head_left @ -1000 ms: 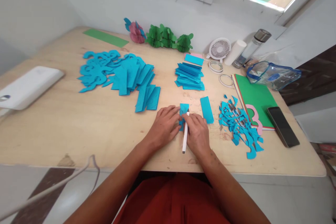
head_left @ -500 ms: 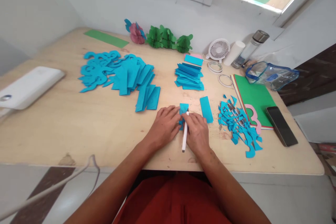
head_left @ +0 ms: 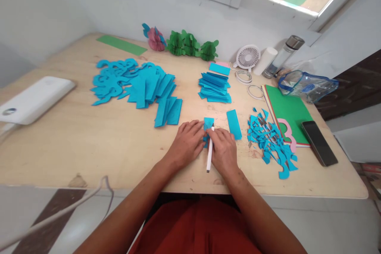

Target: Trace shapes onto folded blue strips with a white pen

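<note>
A small blue paper piece (head_left: 208, 122) lies on the table near its front edge, partly covered by both hands. My left hand (head_left: 188, 141) rests on its left side, fingers together and pressed on the paper. My right hand (head_left: 222, 147) is closed around a white pen (head_left: 210, 152), whose dark upper end is over the paper; the right fingertips touch the sheet too. Just right of them lies a loose blue strip (head_left: 234, 124). Behind the hands is a stack of blue strips (head_left: 213, 87).
Blue cut shapes (head_left: 111, 77) and folded pieces (head_left: 150, 85) lie left. Blue scraps (head_left: 272, 137), a phone (head_left: 319, 143) and a green sheet (head_left: 288, 109) are right. A fan (head_left: 248, 56), bottle (head_left: 284, 56) and green paper ornaments (head_left: 183, 43) line the back. A white device (head_left: 35, 99) sits far left.
</note>
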Motion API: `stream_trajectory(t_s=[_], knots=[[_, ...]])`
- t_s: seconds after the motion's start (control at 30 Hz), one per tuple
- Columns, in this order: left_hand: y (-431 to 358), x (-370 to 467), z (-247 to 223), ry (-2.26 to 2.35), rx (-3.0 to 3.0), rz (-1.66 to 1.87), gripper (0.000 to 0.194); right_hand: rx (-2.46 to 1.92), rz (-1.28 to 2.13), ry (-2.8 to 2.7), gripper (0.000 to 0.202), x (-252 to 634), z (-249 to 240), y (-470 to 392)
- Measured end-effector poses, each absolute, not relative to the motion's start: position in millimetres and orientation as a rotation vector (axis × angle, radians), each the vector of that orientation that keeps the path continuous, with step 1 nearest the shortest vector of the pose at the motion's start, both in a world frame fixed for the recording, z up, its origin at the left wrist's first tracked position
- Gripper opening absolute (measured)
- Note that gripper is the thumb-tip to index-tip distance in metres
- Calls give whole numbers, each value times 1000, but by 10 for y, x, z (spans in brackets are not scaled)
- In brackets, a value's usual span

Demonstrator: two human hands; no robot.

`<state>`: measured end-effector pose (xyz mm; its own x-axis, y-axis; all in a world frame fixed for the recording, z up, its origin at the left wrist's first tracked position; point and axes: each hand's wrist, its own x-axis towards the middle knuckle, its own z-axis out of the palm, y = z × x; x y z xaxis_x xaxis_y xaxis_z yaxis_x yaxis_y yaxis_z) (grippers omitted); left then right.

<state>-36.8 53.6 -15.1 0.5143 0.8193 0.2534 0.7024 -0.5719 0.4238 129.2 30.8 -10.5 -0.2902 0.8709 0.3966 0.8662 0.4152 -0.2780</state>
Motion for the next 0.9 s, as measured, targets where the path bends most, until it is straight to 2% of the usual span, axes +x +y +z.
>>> stream_trajectory(t_s=[0.9], knots=[[536, -360, -138, 1321, 2519, 588, 33, -1470, 28, -2163, 27, 1286, -95, 307]])
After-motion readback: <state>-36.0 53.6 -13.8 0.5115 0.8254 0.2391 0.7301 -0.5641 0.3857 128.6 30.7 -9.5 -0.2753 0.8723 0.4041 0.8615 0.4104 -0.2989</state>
